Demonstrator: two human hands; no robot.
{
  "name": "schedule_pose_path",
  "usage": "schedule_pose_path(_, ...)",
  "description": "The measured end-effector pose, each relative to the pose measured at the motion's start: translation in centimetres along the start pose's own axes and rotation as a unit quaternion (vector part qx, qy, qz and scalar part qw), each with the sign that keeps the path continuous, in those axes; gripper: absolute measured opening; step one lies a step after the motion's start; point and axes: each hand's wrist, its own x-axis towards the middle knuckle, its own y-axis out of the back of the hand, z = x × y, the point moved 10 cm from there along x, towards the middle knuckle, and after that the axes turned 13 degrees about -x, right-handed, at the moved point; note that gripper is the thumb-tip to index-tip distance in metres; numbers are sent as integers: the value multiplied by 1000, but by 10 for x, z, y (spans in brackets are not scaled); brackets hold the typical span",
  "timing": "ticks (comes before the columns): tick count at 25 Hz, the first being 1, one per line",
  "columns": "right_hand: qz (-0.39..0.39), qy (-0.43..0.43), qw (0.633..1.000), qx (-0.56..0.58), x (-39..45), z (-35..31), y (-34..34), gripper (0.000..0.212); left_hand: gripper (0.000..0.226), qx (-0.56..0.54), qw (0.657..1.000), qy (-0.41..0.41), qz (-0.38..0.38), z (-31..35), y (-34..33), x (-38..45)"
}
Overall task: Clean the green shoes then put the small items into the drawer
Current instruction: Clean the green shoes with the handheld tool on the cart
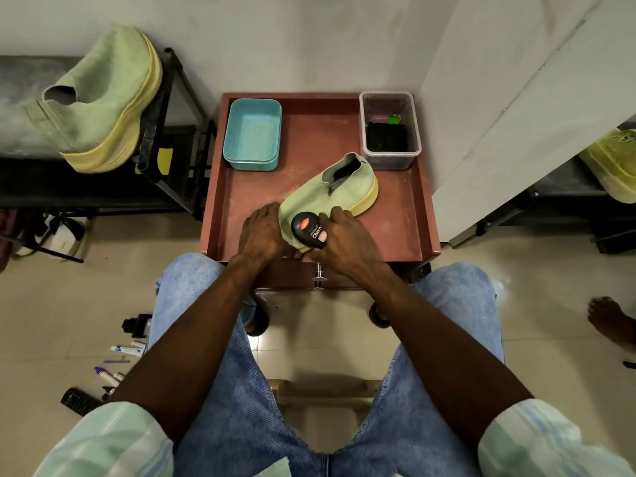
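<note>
A green shoe [339, 187] with a yellow sole lies on the red-brown tray top of a small cabinet [406, 215]. My left hand [261, 232] grips the shoe's toe end from the left. My right hand [344, 241] holds a black shoe-polish applicator [308, 229] with a red label against the toe. A second green shoe [106, 101] stands on the black rack at the left. The drawer knob [319, 275] shows below my wrists, with the drawer closed.
A teal tub [253, 134] and a clear container [390, 129] with dark items sit at the tray's back. Pens, tubes and a remote [113, 370] lie on the floor at left. Another person's foot [609, 318] is at right. A white panel [516, 115] borders the cabinet's right side.
</note>
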Motion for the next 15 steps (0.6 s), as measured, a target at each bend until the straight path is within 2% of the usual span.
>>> schedule_pose_path(3, 54, -185, 981, 22, 2, 78, 23, 64, 117, 11, 1000, 16, -14, -1, 0, 1)
schedule_pose_path(4, 57, -204, 977, 17, 0, 86, 26, 64, 119, 10, 1000, 21, -16, -2, 0, 1)
schedule_pose_path(5, 56, -181, 982, 4, 1, 76, 26, 65, 119, 10, 1000, 19, -18, -2, 0, 1)
schedule_pose_path(6, 49, -120, 991, -10, 2, 50, 21, 68, 118, 8, 1000, 15, -18, -1, 0, 1)
schedule_pose_path(8, -7, 9, 1000, -26, -4, -9, -2, 76, 112, 5, 1000, 7, -14, 2, 2, 1)
schedule_pose_path(9, -27, 29, 999, -20, -6, -16, -10, 79, 110, 5, 1000, 4, -14, 2, 3, 2)
schedule_pose_path(10, -24, 1, 1000, -2, -4, -2, -8, 78, 110, 6, 1000, 1, -17, 2, 3, 2)
schedule_pose_path(13, 31, -196, 980, 29, -2, 86, 18, 77, 114, 21, 999, 5, -28, 3, 2, 4)
schedule_pose_path(14, 42, -215, 976, 13, -5, 93, 23, 79, 114, 27, 999, 6, -32, 4, 2, 5)
schedule_pose_path(15, 47, -192, 980, 0, -6, 82, 24, 81, 113, 33, 999, 4, -37, 5, 3, 8)
